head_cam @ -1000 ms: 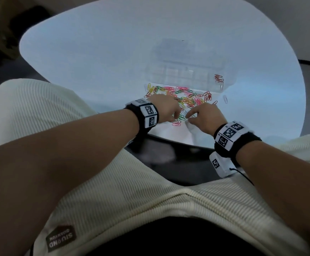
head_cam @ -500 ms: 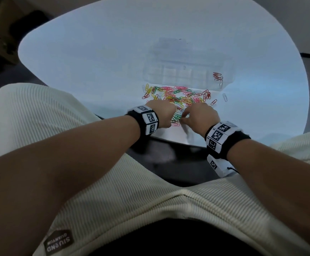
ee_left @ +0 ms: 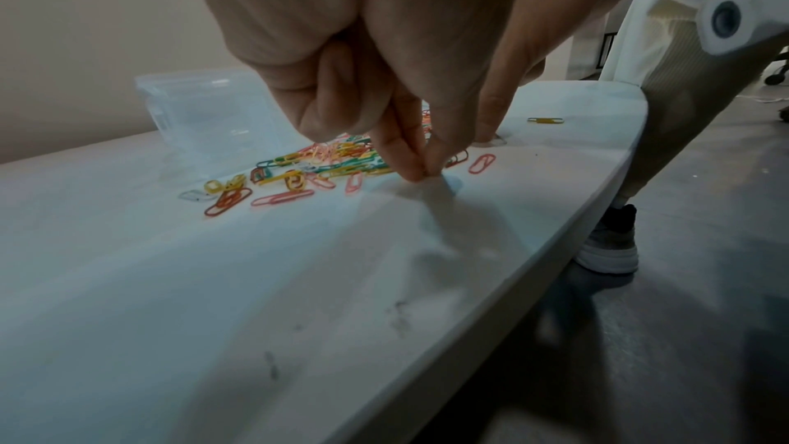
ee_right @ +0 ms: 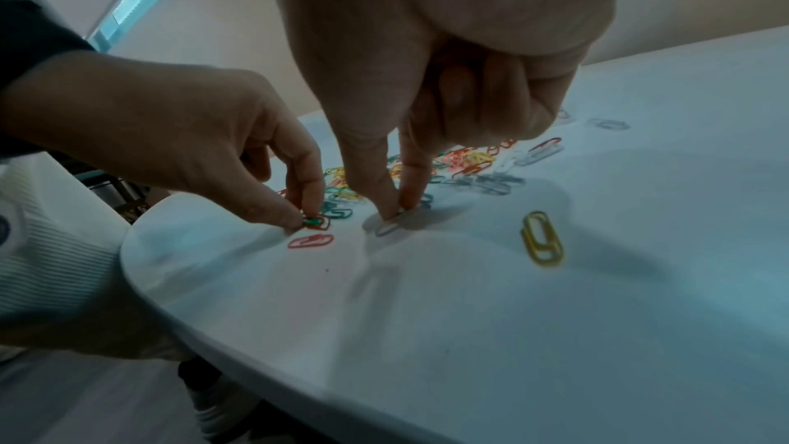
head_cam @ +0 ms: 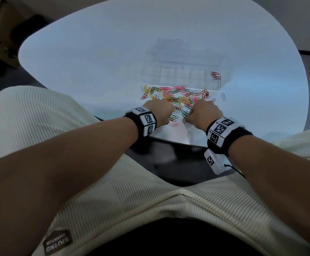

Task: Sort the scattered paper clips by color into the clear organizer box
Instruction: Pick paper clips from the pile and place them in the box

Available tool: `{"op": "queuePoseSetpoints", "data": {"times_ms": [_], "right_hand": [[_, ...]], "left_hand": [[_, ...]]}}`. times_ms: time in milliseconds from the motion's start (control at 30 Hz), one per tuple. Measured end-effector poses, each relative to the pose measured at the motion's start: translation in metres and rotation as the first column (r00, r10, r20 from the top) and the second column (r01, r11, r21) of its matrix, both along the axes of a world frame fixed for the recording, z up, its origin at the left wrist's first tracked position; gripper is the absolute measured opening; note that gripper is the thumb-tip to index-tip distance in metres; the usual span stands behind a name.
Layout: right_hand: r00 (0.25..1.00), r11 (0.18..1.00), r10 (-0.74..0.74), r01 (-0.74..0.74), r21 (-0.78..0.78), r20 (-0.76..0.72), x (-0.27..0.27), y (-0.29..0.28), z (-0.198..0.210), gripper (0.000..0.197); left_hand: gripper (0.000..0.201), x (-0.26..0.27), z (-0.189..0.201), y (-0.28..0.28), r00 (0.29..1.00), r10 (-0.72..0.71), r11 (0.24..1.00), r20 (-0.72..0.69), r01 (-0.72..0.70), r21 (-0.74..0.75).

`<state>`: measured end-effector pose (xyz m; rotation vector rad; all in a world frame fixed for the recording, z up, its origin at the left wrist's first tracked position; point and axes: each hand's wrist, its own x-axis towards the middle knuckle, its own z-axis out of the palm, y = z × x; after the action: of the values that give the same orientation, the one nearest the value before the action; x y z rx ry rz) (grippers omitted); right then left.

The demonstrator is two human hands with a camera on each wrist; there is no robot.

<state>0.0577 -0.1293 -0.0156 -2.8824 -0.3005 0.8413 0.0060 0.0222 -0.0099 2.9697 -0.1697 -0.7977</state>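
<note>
Crowding both hands [head_cam: 183,115]: clip pile [head_cam: 176,97], organizer box [head_cam: 185,71] behind.

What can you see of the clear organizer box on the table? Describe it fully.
The clear organizer box is see-through plastic, split by thin walls into small compartments. It rests flat on the white table, just beyond the scattered paper clips. Only its right-end compartment holds anything: a few red paper clips and a pale one. Neither hand touches it. Whether it has a lid is unclear.
</note>
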Motion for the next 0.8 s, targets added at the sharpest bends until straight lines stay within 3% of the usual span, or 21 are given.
{"op": "queuePoseSetpoints", "data": {"times_ms": [167,367,700,800], "right_hand": [[1.0,1.0,-0.002,0.003,0.013,-0.02,-0.005,0.003,-0.004,0.048],[0.995,0.995,0.095,-0.093,-0.044,0.033,-0.01,0.001,-0.002,0.037],[0.995,0.995,0.098,-0.098,-0.007,0.011,-0.008,-0.002,-0.003,0.04],[0.995,0.995,0.102,-0.102,0.017,0.004,-0.008,-0.004,-0.004,0.038]], "left_hand": [[0.016,-0.003,0.003,-0.001,1.0,-0.012,1.0,-0.021,0.012,0.013],[0.018,-0.006,0.005,-0.001,1.0,-0.008,1.0,-0.008,0.008,0.021],[0.032,-0.003,0.002,0.011,0.995,0.1,0.988,0.013,-0.098,-0.122],[0.02,-0.002,0.0,0.009,0.996,0.091,0.987,0.014,-0.088,-0.137]]}}
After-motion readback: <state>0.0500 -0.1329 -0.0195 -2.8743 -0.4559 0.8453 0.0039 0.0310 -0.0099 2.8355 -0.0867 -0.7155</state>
